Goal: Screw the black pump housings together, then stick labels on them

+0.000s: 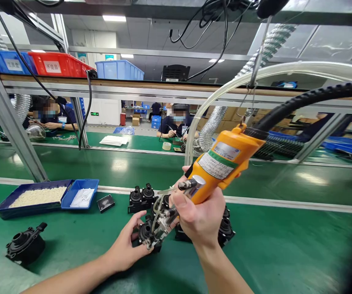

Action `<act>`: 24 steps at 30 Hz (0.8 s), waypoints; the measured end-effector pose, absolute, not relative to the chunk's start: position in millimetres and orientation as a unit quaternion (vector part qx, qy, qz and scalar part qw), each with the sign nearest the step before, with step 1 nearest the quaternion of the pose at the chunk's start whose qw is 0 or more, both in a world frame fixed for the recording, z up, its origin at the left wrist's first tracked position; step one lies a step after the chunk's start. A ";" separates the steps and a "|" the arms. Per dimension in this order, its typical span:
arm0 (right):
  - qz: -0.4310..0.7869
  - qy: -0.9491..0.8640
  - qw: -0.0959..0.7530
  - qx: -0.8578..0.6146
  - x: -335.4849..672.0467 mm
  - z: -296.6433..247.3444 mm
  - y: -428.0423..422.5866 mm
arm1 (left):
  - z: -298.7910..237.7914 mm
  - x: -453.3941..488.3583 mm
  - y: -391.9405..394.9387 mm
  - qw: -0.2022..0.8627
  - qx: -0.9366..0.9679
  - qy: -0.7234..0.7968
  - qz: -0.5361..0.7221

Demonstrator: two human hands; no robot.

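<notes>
The left hand (126, 248) gripped a black housing (144, 231); above it, the right hand (201, 212) clutched an orange driver (217, 165), tip perhaps touching.

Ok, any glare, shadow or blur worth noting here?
Head view: pale glare on the green strip beyond the bench; same view: soft shadow right of the lone black housing; same view: lower-right edge dark and blurred; same view: print on the orange tool unclear.

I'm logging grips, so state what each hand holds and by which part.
The right hand grips the orange tool around its lower body. The left hand holds a black part by its sides, between thumb and fingers.
</notes>
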State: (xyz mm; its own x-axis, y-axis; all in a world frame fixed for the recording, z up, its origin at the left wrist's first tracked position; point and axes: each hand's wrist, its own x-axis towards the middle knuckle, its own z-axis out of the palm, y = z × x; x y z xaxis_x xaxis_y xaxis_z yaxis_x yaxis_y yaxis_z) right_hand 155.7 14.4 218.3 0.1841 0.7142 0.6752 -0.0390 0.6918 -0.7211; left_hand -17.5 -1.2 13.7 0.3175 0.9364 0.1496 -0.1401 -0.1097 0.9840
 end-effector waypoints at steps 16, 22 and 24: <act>0.308 -0.613 0.673 -0.278 124.5 207.4 7.2 | 26.0 -16.0 -2.6 0.548 0.577 0.377 0.474; 0.317 -0.613 0.660 -0.298 125.9 206.5 10.2 | 24.3 -17.1 -3.3 0.565 0.567 0.358 0.480; 0.317 -0.609 0.666 -0.292 129.1 208.9 12.0 | 24.9 -16.9 -4.6 0.557 0.571 0.361 0.483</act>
